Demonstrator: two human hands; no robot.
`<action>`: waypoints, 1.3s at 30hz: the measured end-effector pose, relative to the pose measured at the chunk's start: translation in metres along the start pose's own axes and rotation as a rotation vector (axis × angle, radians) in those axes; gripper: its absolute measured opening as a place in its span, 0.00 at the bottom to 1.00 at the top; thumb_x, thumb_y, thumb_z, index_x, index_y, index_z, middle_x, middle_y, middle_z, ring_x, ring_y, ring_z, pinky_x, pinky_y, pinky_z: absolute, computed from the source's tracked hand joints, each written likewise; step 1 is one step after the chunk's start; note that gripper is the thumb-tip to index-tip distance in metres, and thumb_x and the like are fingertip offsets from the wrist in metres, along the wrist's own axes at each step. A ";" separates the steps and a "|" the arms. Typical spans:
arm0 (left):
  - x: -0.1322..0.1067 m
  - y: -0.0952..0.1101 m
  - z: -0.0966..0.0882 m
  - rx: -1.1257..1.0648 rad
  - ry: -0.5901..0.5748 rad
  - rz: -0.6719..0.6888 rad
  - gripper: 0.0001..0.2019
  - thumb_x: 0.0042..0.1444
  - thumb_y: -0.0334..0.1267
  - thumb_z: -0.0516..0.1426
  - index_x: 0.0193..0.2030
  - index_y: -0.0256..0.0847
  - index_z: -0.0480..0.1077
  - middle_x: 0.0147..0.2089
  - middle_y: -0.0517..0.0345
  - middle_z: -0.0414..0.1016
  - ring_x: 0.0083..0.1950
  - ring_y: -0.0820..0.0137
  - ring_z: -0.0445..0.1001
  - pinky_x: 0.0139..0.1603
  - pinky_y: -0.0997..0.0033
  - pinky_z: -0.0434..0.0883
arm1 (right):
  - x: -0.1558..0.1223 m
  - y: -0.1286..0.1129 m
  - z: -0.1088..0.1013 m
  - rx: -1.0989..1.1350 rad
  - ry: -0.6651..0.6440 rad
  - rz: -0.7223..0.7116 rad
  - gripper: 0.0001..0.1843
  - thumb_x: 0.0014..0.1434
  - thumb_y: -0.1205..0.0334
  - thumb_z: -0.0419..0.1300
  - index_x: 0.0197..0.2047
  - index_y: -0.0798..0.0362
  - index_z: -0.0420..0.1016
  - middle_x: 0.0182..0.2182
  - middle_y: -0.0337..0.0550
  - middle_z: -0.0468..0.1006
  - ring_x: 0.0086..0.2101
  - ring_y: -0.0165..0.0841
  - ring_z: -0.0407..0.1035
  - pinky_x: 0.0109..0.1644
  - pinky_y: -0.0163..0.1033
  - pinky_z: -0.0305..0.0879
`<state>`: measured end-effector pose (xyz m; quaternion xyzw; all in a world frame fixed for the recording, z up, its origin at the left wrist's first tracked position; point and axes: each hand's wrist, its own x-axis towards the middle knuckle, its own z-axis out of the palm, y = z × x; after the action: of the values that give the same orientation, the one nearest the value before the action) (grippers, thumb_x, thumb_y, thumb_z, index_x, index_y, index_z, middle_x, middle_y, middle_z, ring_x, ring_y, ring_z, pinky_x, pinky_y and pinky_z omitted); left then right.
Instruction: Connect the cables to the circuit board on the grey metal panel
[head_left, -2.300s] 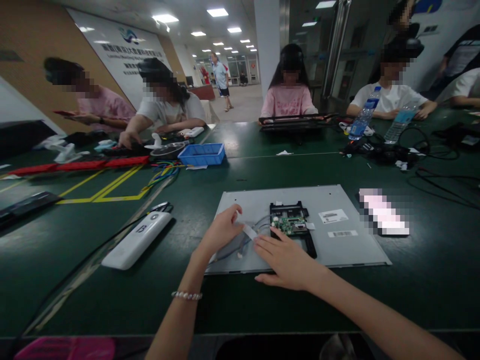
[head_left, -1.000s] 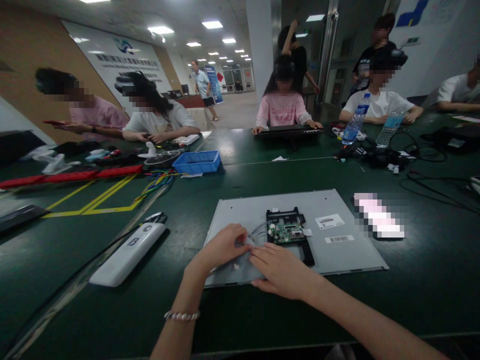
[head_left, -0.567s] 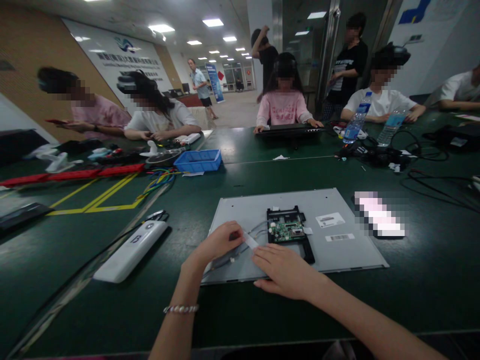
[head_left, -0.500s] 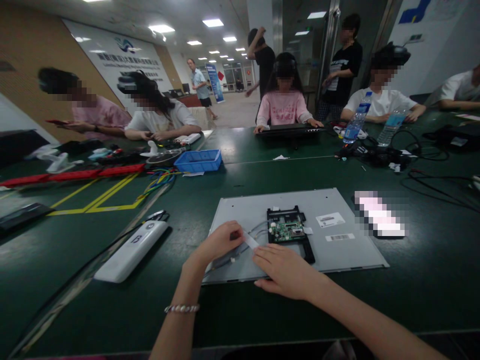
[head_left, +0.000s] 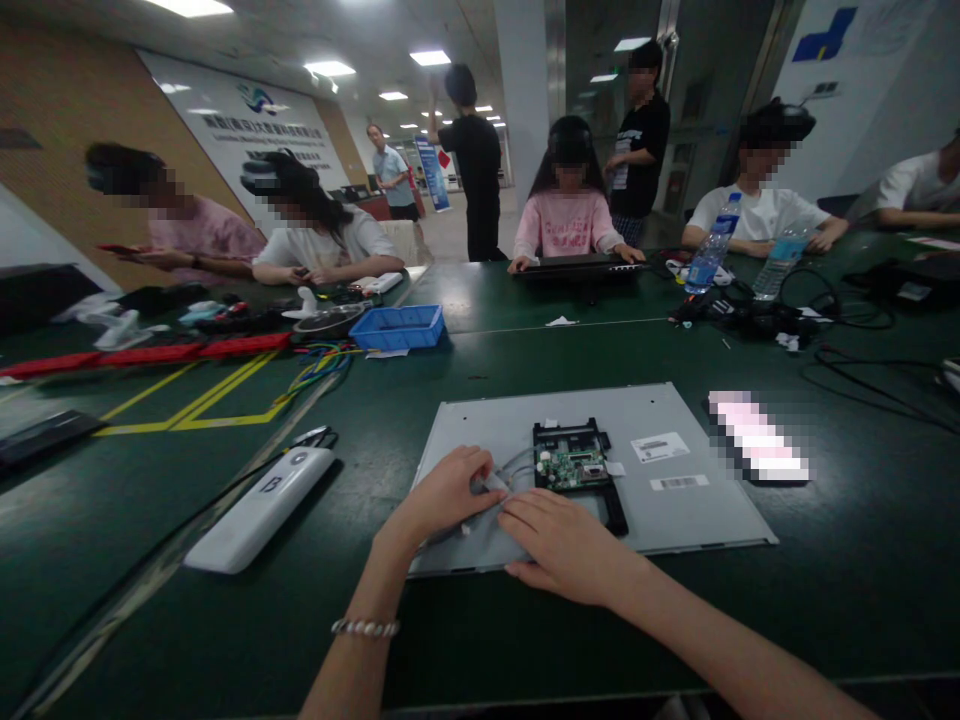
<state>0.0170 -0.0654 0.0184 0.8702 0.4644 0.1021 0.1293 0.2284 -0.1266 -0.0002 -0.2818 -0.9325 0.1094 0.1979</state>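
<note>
A grey metal panel (head_left: 675,410) lies flat on the green table, with a small green circuit board (head_left: 573,466) in a black frame at its middle. Thin grey wires (head_left: 517,462) run from the board toward my hands. My left hand (head_left: 446,493) is curled, its fingertips pressed down on a white strip of tape (head_left: 495,484) over the wires. My right hand (head_left: 561,541) lies flat on the panel just right of the left one, fingers stretched out and touching the wires and the tape's end.
A white oblong device (head_left: 259,508) with a cable lies left of the panel. A blurred pink object (head_left: 757,448) lies to its right. Further back are a blue tray (head_left: 399,327), coloured wires (head_left: 319,365), water bottles (head_left: 710,256), black cables (head_left: 840,330) and several seated and standing people.
The white tape strip, lifted between my hands half a second ago, is now pressed down on the wires. My left hand has lowered and curled over it. People at the back have walked left.
</note>
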 end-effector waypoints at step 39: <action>0.003 -0.006 -0.004 0.018 0.068 -0.019 0.06 0.58 0.34 0.48 0.33 0.40 0.65 0.32 0.58 0.66 0.35 0.69 0.65 0.38 0.69 0.63 | -0.015 0.000 -0.008 0.058 -0.012 0.000 0.23 0.63 0.55 0.50 0.57 0.59 0.62 0.55 0.51 0.68 0.55 0.37 0.60 0.62 0.42 0.51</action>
<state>0.0124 -0.0590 0.0203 0.8630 0.4776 0.1260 0.1065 0.2436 -0.1338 0.0027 -0.2754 -0.9300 0.1380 0.2004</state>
